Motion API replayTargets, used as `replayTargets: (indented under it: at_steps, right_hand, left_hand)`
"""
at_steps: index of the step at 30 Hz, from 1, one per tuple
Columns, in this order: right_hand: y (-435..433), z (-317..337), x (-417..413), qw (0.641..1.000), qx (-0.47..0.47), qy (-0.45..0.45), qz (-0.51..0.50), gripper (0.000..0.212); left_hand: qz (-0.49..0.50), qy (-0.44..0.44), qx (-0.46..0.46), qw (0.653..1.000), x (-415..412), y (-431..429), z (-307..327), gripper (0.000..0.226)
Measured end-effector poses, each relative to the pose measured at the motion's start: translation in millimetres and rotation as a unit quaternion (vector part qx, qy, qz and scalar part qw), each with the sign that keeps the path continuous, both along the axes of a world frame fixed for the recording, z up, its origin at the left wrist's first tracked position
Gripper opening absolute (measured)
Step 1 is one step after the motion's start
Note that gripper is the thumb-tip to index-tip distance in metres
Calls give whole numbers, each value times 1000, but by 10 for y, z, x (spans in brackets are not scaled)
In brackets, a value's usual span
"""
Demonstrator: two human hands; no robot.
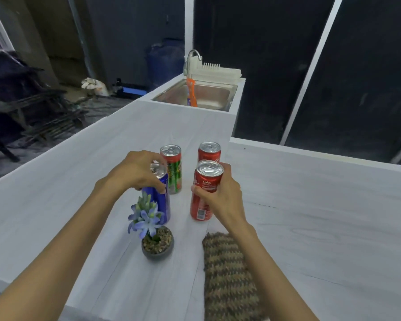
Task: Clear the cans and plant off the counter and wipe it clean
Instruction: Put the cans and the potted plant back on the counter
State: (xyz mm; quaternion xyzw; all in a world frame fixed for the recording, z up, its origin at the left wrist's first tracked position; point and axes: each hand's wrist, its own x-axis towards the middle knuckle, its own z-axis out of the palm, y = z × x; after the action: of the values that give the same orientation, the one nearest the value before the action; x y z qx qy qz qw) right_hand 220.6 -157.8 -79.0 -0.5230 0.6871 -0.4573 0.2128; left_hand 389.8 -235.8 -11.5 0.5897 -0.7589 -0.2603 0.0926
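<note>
Several slim cans stand on the white counter [310,216]. My left hand [137,170] wraps the upper part of a blue can [163,205]. My right hand [220,193] grips a red cola can [203,205] around its middle. Behind them stand a red-and-green can [173,167] and a second red can [209,151], both untouched. A small grey pot with pebbles and blue flowers, the plant [155,235], sits just in front of the blue can. A brown knitted cloth [229,279] lies under my right forearm.
A steel sink [232,93] with a tap, an orange brush and a white dish rack lies at the counter's far end. Dark chairs and floor clutter are to the left, below the counter's edge. Dark window panels stand behind.
</note>
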Motion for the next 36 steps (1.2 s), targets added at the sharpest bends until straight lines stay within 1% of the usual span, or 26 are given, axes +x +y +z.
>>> replayTargets:
  at_steps: [3,6,10,14,17,22,27,31,36]
  right_hand:
    - [65,89,-168,1000,-11,-11,-13,71]
    - [159,195,-402,999,-33,-18,-28,67]
    - [298,321,-826,997,-38,-22,-60,69]
    - [452,420,-1403,994,-40,-12,-101,69]
    - [586,458,-1916,990,-46,10,-133,69]
    - [791,468,-2878,983,-36,36,-177,70]
    - [875,428,-3864,978,-9,61,-200,67]
    - [798,418,-4594,977,13,71,-199,65]
    - [494,329,-5278,980,25,50,-193,64]
  left_hand:
    - [-25,-16,-7,1000,-128,35,119,59]
    - [-71,-26,-32,997,-389,98,317,50]
    - [-146,-32,-60,987,-859,229,601,48]
    - [-212,-5,-41,976,-1526,375,739,47]
    - [-247,9,-16,969,-2135,472,715,46]
    - [-284,8,-7,959,-3194,574,535,44]
    - [-300,4,2,954,-4137,544,402,43]
    - [-301,-15,-7,953,-4751,403,339,42]
    - [-294,-30,-17,955,-5367,98,271,41]
